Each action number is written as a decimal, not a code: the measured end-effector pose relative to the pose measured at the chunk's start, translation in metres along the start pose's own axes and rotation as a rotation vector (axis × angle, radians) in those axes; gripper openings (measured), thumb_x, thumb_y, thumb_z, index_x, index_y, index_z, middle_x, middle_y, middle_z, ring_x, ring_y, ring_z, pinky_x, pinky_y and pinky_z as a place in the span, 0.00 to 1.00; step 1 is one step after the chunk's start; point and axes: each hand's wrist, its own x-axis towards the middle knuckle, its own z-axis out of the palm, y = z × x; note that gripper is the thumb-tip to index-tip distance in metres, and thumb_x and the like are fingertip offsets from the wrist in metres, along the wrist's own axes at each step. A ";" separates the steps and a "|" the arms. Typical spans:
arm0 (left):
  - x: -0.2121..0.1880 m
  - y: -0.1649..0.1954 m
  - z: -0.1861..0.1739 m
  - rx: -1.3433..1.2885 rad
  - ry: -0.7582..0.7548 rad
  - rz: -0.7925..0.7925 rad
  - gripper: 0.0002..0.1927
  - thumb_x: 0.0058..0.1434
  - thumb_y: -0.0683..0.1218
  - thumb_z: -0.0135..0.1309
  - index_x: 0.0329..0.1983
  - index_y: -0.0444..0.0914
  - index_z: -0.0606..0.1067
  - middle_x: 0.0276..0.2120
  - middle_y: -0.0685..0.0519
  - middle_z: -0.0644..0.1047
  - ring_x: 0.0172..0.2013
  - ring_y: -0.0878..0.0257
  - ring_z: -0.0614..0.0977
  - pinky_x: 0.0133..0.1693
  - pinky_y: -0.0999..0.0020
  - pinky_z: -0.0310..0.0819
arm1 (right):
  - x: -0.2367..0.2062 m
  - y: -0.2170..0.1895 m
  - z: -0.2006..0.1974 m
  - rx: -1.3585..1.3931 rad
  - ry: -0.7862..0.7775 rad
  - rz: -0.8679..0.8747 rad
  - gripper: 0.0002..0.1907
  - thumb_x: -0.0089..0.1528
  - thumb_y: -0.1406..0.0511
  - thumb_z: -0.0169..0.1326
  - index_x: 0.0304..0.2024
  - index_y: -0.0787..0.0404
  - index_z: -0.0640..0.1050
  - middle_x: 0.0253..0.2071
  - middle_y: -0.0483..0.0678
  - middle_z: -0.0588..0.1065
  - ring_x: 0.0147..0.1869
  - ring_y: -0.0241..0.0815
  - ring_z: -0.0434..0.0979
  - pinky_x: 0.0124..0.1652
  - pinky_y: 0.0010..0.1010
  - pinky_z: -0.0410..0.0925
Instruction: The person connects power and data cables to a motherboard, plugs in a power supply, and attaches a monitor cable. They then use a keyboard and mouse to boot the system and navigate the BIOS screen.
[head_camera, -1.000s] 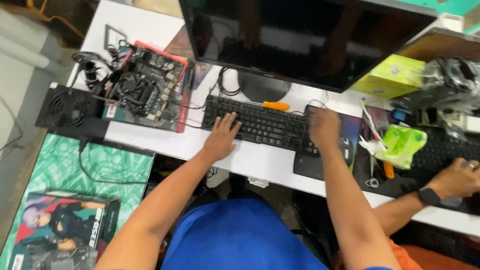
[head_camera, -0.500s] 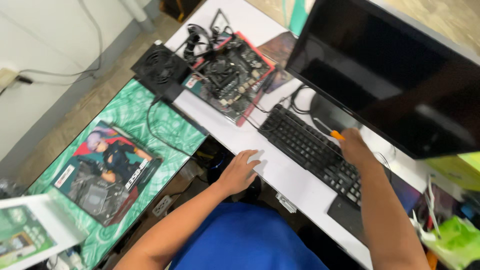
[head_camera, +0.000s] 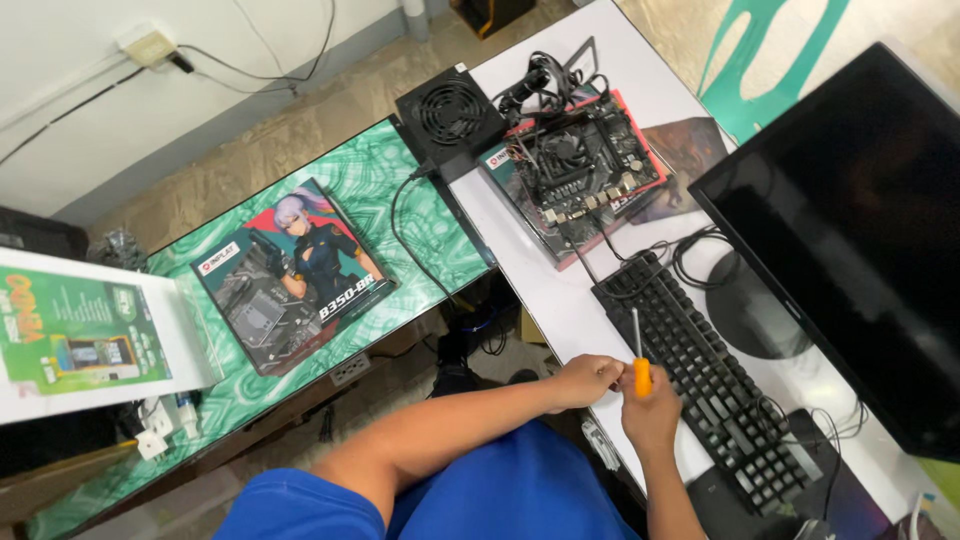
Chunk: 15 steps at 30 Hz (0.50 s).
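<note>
Half a second ago our hands were apart, the left one near the front edge of the worktop and the right one up at the far side of the keyboard by the orange handle; now both have come together at the near edge of the white worktop (head_camera: 540, 290). Our right hand (head_camera: 650, 412) is closed around the orange handle of a screwdriver (head_camera: 639, 358), its metal shaft pointing up over the black keyboard (head_camera: 715, 385). Our left hand (head_camera: 588, 380) is curled just beside that handle; we cannot tell whether it grips it. Our view has also swung left, so more of the green table shows.

On that green marbled table (head_camera: 400, 200) lies a flat rectangular box (head_camera: 292, 272) in red and grey with a drawn figure in dark clothes on its lid. Left of it, a white box with a green panel (head_camera: 85, 335) runs out of view at the edge. At the table's near edge sits a white power strip (head_camera: 160, 425).

On the worktop a bare motherboard (head_camera: 585, 170) rests on a red-edged box, a black fan unit (head_camera: 450, 115) touching the far left corner, cables tangled behind. A dark monitor (head_camera: 850, 230) stands to the right, its round base behind the keyboard.

The floor is mottled brown; a white wall carries a socket (head_camera: 148, 46) with cords.
</note>
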 end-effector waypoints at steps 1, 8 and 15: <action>-0.001 -0.003 -0.007 0.028 -0.009 0.060 0.18 0.71 0.51 0.47 0.57 0.39 0.78 0.46 0.50 0.82 0.45 0.62 0.82 0.49 0.67 0.75 | 0.004 -0.002 0.002 -0.026 -0.006 0.006 0.13 0.64 0.61 0.59 0.43 0.64 0.77 0.32 0.55 0.78 0.36 0.54 0.79 0.40 0.41 0.71; -0.002 -0.024 -0.084 0.171 0.289 0.289 0.14 0.66 0.48 0.50 0.46 0.37 0.81 0.43 0.47 0.84 0.44 0.59 0.84 0.49 0.64 0.77 | 0.022 -0.002 0.021 -0.442 -0.072 -0.072 0.18 0.64 0.53 0.59 0.39 0.63 0.77 0.35 0.58 0.77 0.41 0.63 0.77 0.41 0.51 0.69; -0.014 -0.009 -0.179 0.243 0.523 0.252 0.13 0.65 0.48 0.52 0.44 0.37 0.82 0.37 0.48 0.84 0.38 0.61 0.84 0.43 0.65 0.78 | 0.018 0.015 0.017 -0.514 -0.085 -0.355 0.15 0.64 0.56 0.56 0.47 0.59 0.76 0.43 0.53 0.76 0.47 0.56 0.76 0.44 0.45 0.70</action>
